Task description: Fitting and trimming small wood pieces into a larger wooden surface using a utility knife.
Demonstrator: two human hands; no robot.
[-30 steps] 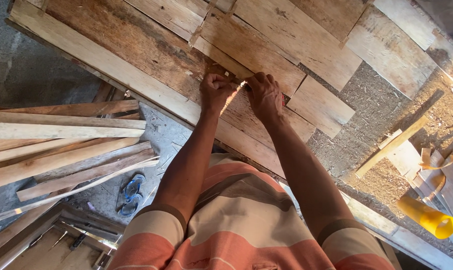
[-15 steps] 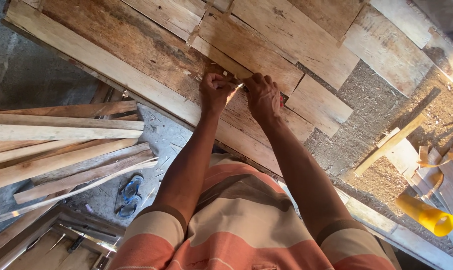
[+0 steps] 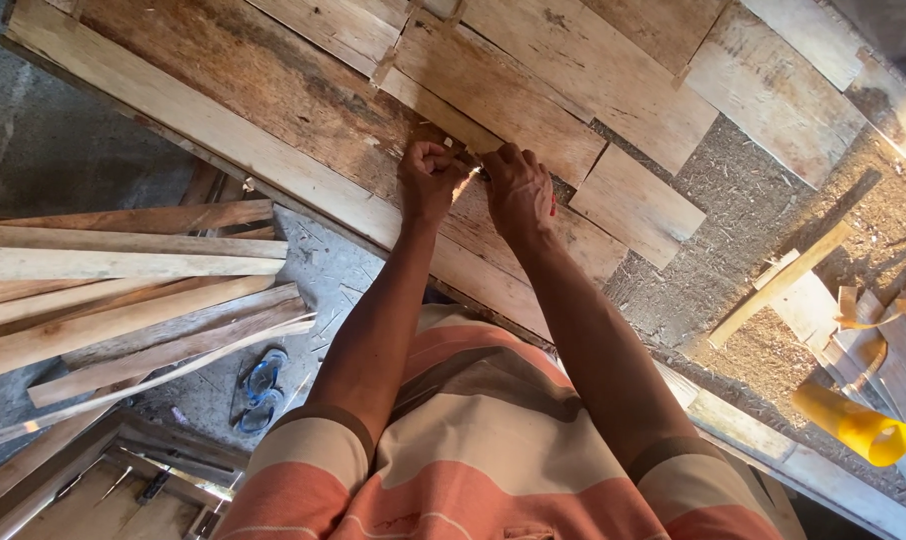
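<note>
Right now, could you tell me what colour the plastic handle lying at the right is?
The plastic handle is yellow, clearest in the head view.

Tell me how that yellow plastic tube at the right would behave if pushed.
The yellow plastic tube lies on its side on the sawdust-strewn surface, so it would probably roll, curving since one end flares. It looks hollow, likely light. The smooth plastic may be slippery, though the sawdust should slow it.
</note>
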